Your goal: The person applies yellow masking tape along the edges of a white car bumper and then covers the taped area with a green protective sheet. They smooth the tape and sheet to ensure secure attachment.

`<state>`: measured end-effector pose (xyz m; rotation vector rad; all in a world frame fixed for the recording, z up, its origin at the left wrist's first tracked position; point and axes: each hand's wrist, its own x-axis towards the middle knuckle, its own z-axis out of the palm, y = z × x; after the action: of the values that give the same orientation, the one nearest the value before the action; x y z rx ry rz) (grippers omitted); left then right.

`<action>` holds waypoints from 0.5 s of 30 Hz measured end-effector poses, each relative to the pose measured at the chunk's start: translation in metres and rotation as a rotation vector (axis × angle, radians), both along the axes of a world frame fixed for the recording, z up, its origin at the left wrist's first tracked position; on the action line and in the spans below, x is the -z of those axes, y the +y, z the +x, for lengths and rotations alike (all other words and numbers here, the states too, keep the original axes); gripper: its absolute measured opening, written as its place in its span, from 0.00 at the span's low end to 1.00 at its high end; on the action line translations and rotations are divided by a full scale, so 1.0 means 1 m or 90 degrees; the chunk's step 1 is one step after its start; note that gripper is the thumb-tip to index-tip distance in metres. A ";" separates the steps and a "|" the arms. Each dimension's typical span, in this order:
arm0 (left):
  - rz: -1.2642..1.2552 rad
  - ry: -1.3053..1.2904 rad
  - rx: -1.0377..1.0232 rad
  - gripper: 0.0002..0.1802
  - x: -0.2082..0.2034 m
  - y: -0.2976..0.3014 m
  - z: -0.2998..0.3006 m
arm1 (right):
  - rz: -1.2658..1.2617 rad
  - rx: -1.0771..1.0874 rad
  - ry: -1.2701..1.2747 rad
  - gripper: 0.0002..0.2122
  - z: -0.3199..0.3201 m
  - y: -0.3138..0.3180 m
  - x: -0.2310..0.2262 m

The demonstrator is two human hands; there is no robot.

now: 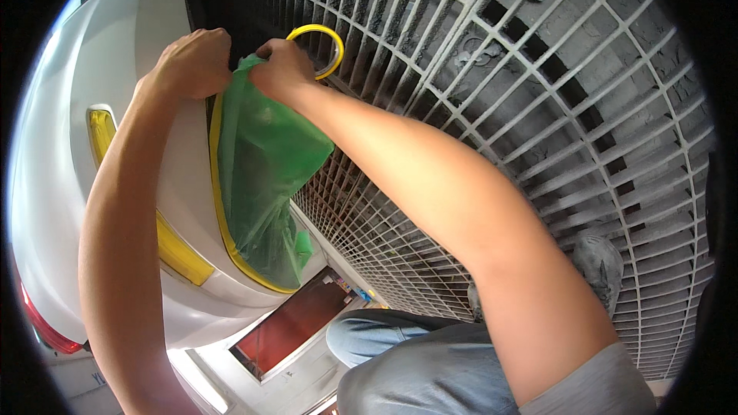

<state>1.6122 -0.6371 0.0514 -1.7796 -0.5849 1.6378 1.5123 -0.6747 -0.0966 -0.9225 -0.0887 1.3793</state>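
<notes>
A white car bumper (115, 23) stands at the left, with yellow masking tape (217, 200) running down its lower edge. Translucent green plastic sheeting (265, 146) hangs from that taped edge. My left hand (192, 63) is closed at the bumper's edge, at the sheet's upper end; its fingertips are hidden, and what they pinch cannot be made out. Just right of it, my right hand (283, 71) is closed on the upper corner of the plastic sheeting. A roll of yellow tape (340, 54) sits against the back of this hand; whether the fingers also hold it is unclear.
Metal floor grating (461, 100) spreads under me, dusty with debris below the bars. Yellow tape also covers a slot (184, 252) and a small recess (100, 134) on the bumper. My bent knees (415, 369) and a grey shoe (598, 269) are close by. A red panel (288, 323) lies beyond.
</notes>
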 end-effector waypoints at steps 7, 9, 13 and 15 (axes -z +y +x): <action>-0.040 0.037 -0.003 0.15 0.002 0.018 -0.001 | -0.100 0.448 -0.298 0.20 -0.002 -0.069 -0.031; -0.088 0.075 0.029 0.15 0.001 0.024 0.005 | 0.019 0.395 -0.263 0.17 -0.009 -0.090 -0.045; -0.149 -0.052 -0.073 0.14 -0.008 0.025 0.008 | 0.118 0.229 -0.187 0.15 -0.023 -0.114 -0.072; -0.143 -0.068 -0.011 0.13 -0.011 0.021 0.002 | 0.127 0.203 -0.206 0.19 -0.029 -0.116 -0.078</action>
<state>1.6146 -0.6165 0.0625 -2.0400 -0.4797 1.6830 1.4838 -0.7910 -0.0186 -0.9385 -0.3065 0.9025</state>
